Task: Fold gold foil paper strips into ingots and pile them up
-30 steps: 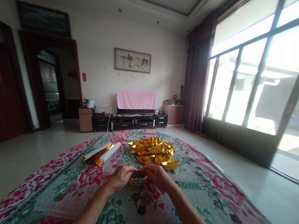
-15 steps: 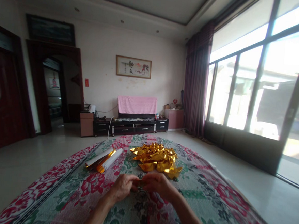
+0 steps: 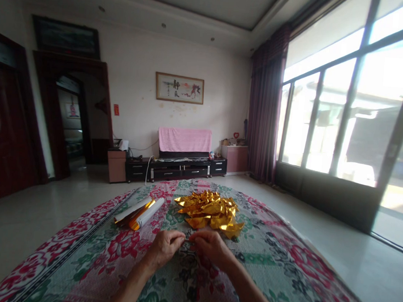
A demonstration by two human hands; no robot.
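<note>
My left hand (image 3: 167, 247) and my right hand (image 3: 211, 248) meet above the tablecloth, thumbs and fingers pinched. Between the fingertips runs a small folded piece of foil paper (image 3: 187, 240); only a thin dark edge of it shows, the rest being covered by my fingers. Just beyond the hands lies a pile of folded gold foil paper pieces (image 3: 211, 211), shiny and pointed, overlapping one another. To the left of the pile rests a loose roll of paper sheets (image 3: 148, 214), white outside and gold inside.
A patterned cloth (image 3: 110, 264) in red, green and grey covers the round table under my hands. Farther off are a black TV cabinet (image 3: 172, 172) and a pink cloth (image 3: 184, 140) draped above it. Glass doors (image 3: 331, 118) stand on the right.
The fingertips have shifted slightly, and the piece between them now shows as a thin edge instead of a brownish surface. The pile and the roll lie as before; the view tilts slightly.
</note>
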